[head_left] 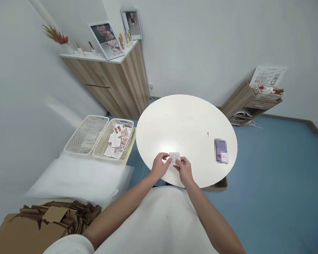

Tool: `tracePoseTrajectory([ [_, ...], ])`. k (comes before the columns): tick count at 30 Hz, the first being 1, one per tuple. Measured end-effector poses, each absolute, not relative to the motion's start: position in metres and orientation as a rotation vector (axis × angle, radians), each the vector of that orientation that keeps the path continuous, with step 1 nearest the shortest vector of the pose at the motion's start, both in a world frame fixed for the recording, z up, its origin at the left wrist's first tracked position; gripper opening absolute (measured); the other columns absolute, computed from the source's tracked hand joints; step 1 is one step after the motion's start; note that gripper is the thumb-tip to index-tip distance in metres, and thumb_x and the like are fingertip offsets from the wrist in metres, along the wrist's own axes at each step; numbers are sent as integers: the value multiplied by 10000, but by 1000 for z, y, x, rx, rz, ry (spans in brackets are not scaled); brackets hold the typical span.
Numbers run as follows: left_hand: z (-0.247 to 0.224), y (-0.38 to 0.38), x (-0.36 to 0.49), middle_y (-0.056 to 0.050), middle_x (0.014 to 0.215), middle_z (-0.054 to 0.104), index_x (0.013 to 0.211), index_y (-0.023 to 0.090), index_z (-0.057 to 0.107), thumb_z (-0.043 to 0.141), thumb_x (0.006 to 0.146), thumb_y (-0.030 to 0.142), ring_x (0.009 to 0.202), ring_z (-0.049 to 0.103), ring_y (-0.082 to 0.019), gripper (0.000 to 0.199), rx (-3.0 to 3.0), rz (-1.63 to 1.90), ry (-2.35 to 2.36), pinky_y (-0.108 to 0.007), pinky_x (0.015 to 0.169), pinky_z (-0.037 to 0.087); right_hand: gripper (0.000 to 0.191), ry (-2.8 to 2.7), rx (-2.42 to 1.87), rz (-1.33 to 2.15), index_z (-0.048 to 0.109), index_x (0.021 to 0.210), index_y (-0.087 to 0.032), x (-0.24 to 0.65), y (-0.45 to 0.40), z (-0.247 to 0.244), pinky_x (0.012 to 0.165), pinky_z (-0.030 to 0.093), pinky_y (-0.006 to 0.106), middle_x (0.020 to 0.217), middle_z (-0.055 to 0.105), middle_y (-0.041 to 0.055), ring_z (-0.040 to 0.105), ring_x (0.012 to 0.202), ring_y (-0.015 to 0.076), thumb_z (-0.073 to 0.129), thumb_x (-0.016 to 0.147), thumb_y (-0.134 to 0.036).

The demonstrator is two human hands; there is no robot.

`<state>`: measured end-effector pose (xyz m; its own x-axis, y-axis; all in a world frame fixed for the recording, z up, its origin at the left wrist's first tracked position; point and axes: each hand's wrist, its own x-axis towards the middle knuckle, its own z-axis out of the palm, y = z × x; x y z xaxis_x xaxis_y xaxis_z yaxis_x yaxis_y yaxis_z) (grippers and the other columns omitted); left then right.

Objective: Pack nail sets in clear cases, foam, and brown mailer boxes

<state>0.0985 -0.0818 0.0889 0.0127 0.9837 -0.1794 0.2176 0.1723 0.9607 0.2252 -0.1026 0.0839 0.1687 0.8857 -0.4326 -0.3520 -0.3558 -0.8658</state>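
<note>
With our right hand (186,170) we pinch the card (174,155) by its right side, above the bench's (185,123) near part; our left hand (159,165) meets its left edge, whether gripping we cannot tell.

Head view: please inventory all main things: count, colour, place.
Round table: 1, white, centre
Small printed card: 1, white, over table
Pixelated item: 1, purple, table's right
Perforated baskets: 3, white, left, right
Loose cards: many, mixed, basket beside table
Translucent sheeting: pile, white, left
Cut cardboard: many, brown, lower left
Woodgrain cabinets: 2, brown, left, right
Framed pictures: 2, white, left cabinet
Printed board: 1, white, right cabinet
Floor: 1, blue, below
Left hand, right hand: 2, bare, at card
</note>
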Motion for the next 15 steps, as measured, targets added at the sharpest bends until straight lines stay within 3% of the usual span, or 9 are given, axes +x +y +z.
tracePoseTrajectory([
  [4,94,-87,126,-84,958,620,956,191,603,605,697,392,873,567,-193,328,1087,876,1272,-305,708,442,193,-771,-1331,1349,495,714,-208,239,-97,87,823,464,357,981,588,43,568,931,181,590,690,-375],
  [9,93,-80,138,-59,892,632,927,185,607,555,733,435,800,579,-162,321,835,951,1211,-273,684,450,206,-1240,-1350,1178,594,888,-246,246,-97,92,944,358,401,1204,499,60,400,1181,224,596,691,-305],
  [15,89,-69,125,-55,855,629,835,168,617,546,725,465,763,567,-144,324,742,906,1211,-235,640,442,330,-1359,-1359,1049,582,1032,-283,262,-96,85,948,349,404,1262,443,48,392,1183,225,577,702,-276],
])
